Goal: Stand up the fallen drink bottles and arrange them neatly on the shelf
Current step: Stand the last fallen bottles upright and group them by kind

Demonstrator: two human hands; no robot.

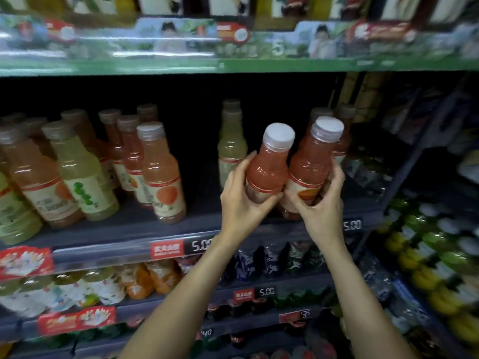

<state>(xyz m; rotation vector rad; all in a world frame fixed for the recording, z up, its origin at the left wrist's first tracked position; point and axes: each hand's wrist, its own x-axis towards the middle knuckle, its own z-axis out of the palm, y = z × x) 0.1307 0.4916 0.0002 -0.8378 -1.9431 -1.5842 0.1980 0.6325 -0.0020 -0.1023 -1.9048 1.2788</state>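
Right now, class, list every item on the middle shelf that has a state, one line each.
Left hand: gripping left red bottle.
Right hand: gripping right red bottle.
Left red bottle: capped, tilted, held.
Right red bottle: capped, tilted, held.
Pale green bottle: upright, capped.
Orange bottle: standing, capped.

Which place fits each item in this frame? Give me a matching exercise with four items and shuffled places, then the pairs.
Items:
1. left hand
2. right hand
3. pale green bottle
4. price strip

Places:
A. front edge of the shelf
B. alone behind the held bottles
C. around the red bottle nearer the shelf's middle
D. around the red bottle nearer the shelf's right end

Pairs: 1-C, 2-D, 3-B, 4-A
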